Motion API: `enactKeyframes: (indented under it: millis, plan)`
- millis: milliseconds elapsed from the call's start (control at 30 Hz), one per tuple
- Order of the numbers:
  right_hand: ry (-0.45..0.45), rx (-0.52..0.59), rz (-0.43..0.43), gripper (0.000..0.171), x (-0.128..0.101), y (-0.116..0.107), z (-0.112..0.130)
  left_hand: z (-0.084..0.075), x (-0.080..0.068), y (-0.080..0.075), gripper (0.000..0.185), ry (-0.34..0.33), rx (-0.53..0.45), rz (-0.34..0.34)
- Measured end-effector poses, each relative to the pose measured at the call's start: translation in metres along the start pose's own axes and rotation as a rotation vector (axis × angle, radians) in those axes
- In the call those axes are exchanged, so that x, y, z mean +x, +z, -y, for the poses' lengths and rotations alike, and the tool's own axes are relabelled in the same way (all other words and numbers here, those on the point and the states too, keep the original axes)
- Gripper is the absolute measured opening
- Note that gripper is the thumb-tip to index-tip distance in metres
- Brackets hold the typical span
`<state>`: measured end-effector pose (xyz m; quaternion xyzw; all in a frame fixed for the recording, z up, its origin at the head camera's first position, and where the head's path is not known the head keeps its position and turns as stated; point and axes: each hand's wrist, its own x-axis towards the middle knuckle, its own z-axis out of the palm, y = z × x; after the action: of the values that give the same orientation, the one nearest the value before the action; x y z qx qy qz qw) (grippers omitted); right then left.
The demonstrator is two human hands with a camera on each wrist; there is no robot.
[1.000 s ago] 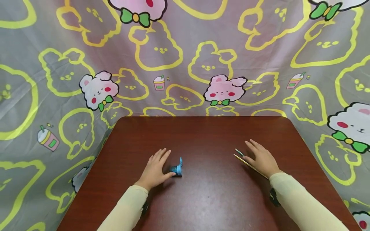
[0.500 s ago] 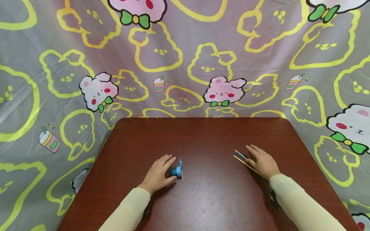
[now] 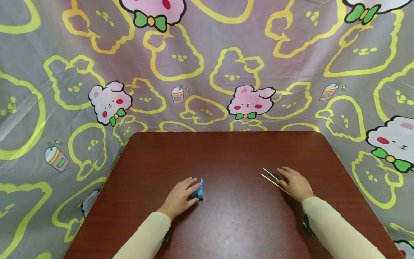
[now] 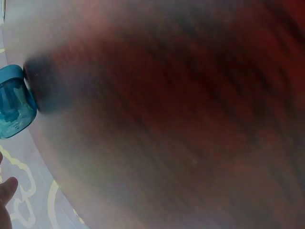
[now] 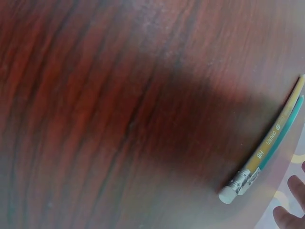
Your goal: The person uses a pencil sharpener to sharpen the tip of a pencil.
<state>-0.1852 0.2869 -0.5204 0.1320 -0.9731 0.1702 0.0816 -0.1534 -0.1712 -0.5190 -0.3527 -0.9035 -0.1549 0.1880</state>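
Observation:
A small blue see-through container (image 3: 200, 193) with a flipped-up lid lies on its side on the table, left of the middle. Over it comes my left hand (image 3: 179, 196), thumb and fingers spread to either side of its body. In the left wrist view a fingertip (image 4: 8, 188) shows a little apart from the container (image 4: 16, 105). My right hand (image 3: 295, 184) hovers low over two pencils, fingers relaxed and pointing forward. The yellow pencil (image 5: 265, 143), marked HB with a white eraser, lies beside the green pencil (image 5: 285, 130); their tips diverge slightly in the head view.
The dark red-brown wooden table (image 3: 226, 154) has rounded far corners. Behind it and along both sides hangs a grey curtain (image 3: 207, 64) printed with yellow outlines and white bunnies.
My left hand has shifted right, and its fingers now cover more of the container. The right hand has drawn back slightly over the pencils. Container and pencils stay in place.

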Motion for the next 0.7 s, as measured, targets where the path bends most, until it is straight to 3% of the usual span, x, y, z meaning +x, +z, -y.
enactKeyframes:
  millis: [167,500,700]
  plan:
    - [0.016,0.008,0.011,0.048,-0.002,0.001,-0.002,-0.002,-0.001,0.004,0.055,0.016,0.011,-0.030]
    - [0.048,0.006,-0.021,0.045,-0.005,0.006,-0.005,-0.002,-0.001,0.010,0.052,0.011,0.004,-0.028]
    - [0.086,0.026,0.001,0.042,-0.008,0.007,-0.004,0.000,0.000,0.013,0.053,0.043,0.001,-0.073]
